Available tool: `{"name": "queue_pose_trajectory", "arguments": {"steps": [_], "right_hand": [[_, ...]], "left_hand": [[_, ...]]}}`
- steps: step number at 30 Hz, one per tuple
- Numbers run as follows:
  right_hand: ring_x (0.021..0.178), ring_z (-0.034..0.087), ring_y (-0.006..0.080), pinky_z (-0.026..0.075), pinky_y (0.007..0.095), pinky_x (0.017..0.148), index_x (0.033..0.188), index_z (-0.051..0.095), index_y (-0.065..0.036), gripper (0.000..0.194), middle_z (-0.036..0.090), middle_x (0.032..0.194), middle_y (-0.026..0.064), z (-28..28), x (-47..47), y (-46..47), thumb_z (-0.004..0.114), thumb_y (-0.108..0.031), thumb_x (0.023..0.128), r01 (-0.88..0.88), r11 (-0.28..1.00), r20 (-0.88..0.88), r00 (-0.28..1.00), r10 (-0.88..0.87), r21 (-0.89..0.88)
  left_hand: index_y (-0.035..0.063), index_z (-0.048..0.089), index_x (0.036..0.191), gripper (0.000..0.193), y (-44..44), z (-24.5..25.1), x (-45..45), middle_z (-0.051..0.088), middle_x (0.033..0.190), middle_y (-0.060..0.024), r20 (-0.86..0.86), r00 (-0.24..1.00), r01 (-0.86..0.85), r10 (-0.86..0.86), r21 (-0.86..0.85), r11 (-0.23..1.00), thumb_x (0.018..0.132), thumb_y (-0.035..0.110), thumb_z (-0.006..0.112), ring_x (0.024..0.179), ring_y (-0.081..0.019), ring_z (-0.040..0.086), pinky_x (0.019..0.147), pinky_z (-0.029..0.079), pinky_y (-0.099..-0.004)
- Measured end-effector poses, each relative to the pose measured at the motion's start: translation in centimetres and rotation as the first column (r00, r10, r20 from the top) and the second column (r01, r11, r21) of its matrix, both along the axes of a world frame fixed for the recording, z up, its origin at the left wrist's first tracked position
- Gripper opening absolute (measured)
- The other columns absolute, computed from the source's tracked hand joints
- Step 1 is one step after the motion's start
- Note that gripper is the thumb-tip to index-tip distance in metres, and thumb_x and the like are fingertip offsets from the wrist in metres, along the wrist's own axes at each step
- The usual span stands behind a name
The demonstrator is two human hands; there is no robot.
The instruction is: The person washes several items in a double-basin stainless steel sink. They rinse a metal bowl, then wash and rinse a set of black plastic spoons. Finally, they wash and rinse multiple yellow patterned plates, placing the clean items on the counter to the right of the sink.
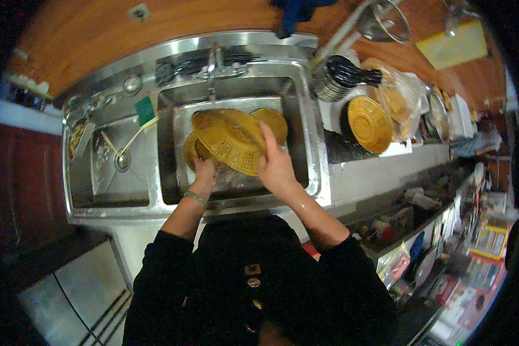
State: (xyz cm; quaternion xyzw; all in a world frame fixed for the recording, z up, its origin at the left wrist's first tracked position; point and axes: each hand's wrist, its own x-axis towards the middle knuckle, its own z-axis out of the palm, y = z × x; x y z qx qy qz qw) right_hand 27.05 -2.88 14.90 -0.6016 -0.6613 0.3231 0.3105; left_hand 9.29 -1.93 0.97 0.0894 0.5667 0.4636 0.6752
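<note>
A wet yellow plastic basket (229,138) with slotted patterning is tilted over the large steel sink basin (298,173). My right hand (279,166) grips its right rim, the index finger laid along the edge. At the lower left of the basket is my left hand (204,173), its fingers partly hidden among yellow ware; whether they grip something cannot be made out. Beneath and behind the basket lie another yellow round dish (274,123) at the right and a yellow round piece (189,149) at the left. The steel faucet (214,65) rises behind them.
Left of the basin, a smaller sink (121,186) holds food scraps around its drain strainer (122,161). A green scouring pad (145,110) rests near the divider. On the right counter stand a yellow bowl (370,124), a black-handled item (350,71) and a plastic bag (402,95).
</note>
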Motion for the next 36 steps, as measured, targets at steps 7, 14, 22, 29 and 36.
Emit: {"name": "queue_pose_trajectory", "arguments": {"steps": [7,14,22,29,36], "right_hand": [[0.097,0.057,0.0359,0.047,0.0399,0.080,0.125,0.035,-0.001,0.054,0.054,0.111,0.0221,3.3,8.6,-2.0,0.049,0.005,0.073,0.230,0.968,0.069,0.969,-0.238,0.099],[0.079,0.063,0.0232,0.054,0.0313,0.049,0.116,0.046,-0.002,0.032,0.060,0.103,0.0131,4.3,22.5,-5.1,0.050,-0.019,0.088,0.506,0.638,-0.511,0.383,-0.769,-0.581],[0.072,0.062,0.0226,0.059,0.0314,0.057,0.113,0.044,0.002,0.029,0.058,0.096,0.0157,-0.4,32.4,0.4,0.041,-0.016,0.090,0.550,0.589,-0.505,0.317,-0.803,-0.592],[0.060,0.060,0.0199,0.057,0.0293,0.051,0.105,0.049,0.003,0.024,0.058,0.080,0.0097,-3.1,33.1,2.5,0.046,-0.012,0.086,0.604,0.577,-0.450,0.368,-0.814,-0.549],[0.036,0.045,0.0125,0.030,0.0257,0.030,0.070,0.054,-0.006,0.024,0.050,0.050,0.0055,-8.4,40.4,1.4,0.052,-0.027,0.083,0.804,0.468,0.075,0.527,-0.847,-0.367]], "left_hand": [[-0.0005,0.043,0.110,0.030,-1.1,-3.3,-2.8,0.050,0.106,-0.0170,-0.188,0.922,0.376,-0.339,0.222,0.899,0.080,0.000,0.045,0.096,-0.0326,0.053,0.078,0.052,-0.0485],[0.0033,0.051,0.107,0.035,-2.1,-7.7,-3.7,0.057,0.104,-0.0102,0.344,0.937,-0.019,0.067,-0.141,0.990,0.073,0.002,0.061,0.090,-0.0260,0.058,0.069,0.053,-0.0337],[0.0082,0.046,0.109,0.030,2.9,3.3,-1.2,0.059,0.097,-0.0059,0.055,0.990,-0.137,0.130,0.160,0.977,0.081,0.002,0.054,0.080,-0.0185,0.060,0.051,0.048,-0.0282],[0.0066,0.047,0.114,0.036,0.9,-1.7,-4.4,0.057,0.107,-0.0119,0.167,0.979,0.061,-0.114,0.293,0.954,0.079,-0.002,0.050,0.098,-0.0258,0.057,0.077,0.052,-0.0385],[0.0098,0.044,0.116,0.040,2.1,2.1,-1.9,0.056,0.108,-0.0094,0.098,0.993,-0.092,0.071,0.234,0.968,0.079,-0.002,0.054,0.098,-0.0253,0.057,0.079,0.052,-0.0375]]}}
